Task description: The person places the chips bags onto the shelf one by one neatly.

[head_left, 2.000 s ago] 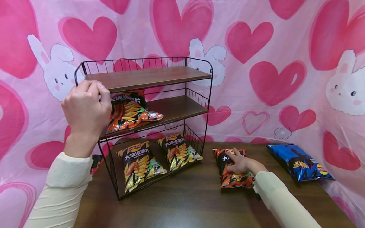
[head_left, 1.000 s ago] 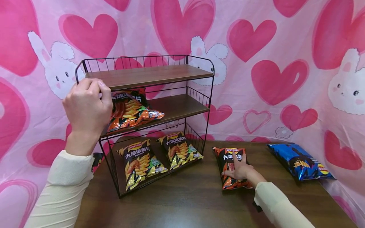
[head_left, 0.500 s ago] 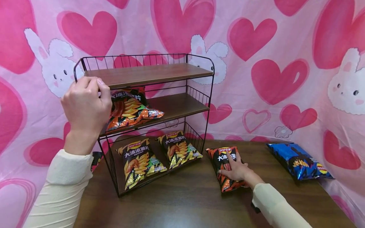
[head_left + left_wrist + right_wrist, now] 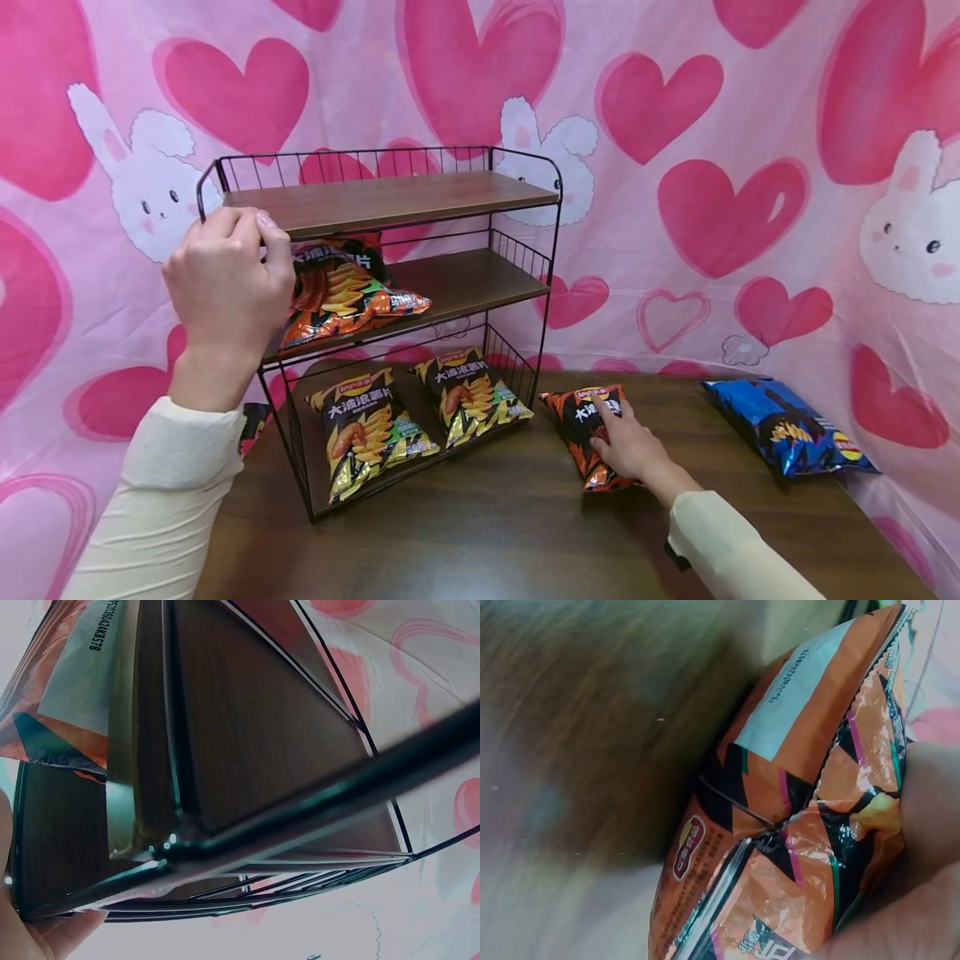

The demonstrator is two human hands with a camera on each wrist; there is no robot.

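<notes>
My left hand (image 4: pixel 228 292) grips the upper left front of a black wire rack with brown wooden shelves (image 4: pixel 420 200); fingers (image 4: pixel 79 930) show behind a rod in the left wrist view. On the table to the right of the rack is an orange-and-black bag of potato chips (image 4: pixel 581 429). My right hand (image 4: pixel 633 446) holds this bag by its right side, thumb across the front. In the right wrist view the bag (image 4: pixel 795 817) is tilted, its orange back and seam showing; the fingers behind it are hidden.
Orange-and-black chip bags (image 4: pixel 345 296) fill the middle shelf's left part. Two yellow-and-black chip bags (image 4: pixel 367 429) lean on the bottom shelf. A blue chip bag (image 4: pixel 787 425) lies at the right of the brown table (image 4: pixel 480 533). A pink heart-print cloth (image 4: pixel 637 208) hangs behind.
The right hand has shifted the orange bag a little to the left and now covers more of its right side. The left hand stays on the rack.
</notes>
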